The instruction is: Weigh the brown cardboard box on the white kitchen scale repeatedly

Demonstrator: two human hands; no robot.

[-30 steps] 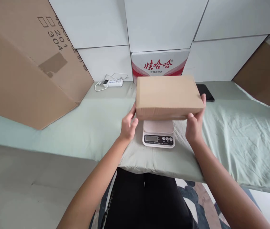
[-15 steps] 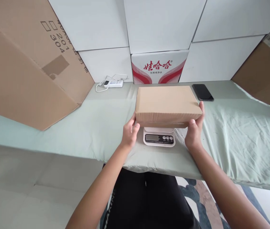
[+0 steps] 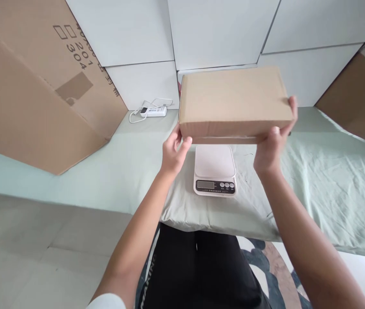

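A closed brown cardboard box (image 3: 232, 98) is held up in the air between both hands. My left hand (image 3: 174, 152) grips its lower left corner, thumb on the front side. At the right end, my right hand (image 3: 272, 143) has its thumb on the front and its fingers around the side. Below and nearer to me, a white digital kitchen scale (image 3: 214, 169) stands on the cloth with its flat plate bare. Its small display and buttons face me. The box's underside is hidden.
A green cloth (image 3: 105, 180) covers the table. A large carton (image 3: 50, 98) stands at the left, another (image 3: 356, 94) at the right. White boxes (image 3: 214, 34) line the back. A white plug strip with cable (image 3: 153, 111) lies at the back left.
Both hands have lifted the cardboard box up and away from the scale, uncovering its plate. The box now hides the phone and most of the red-and-white carton behind it.
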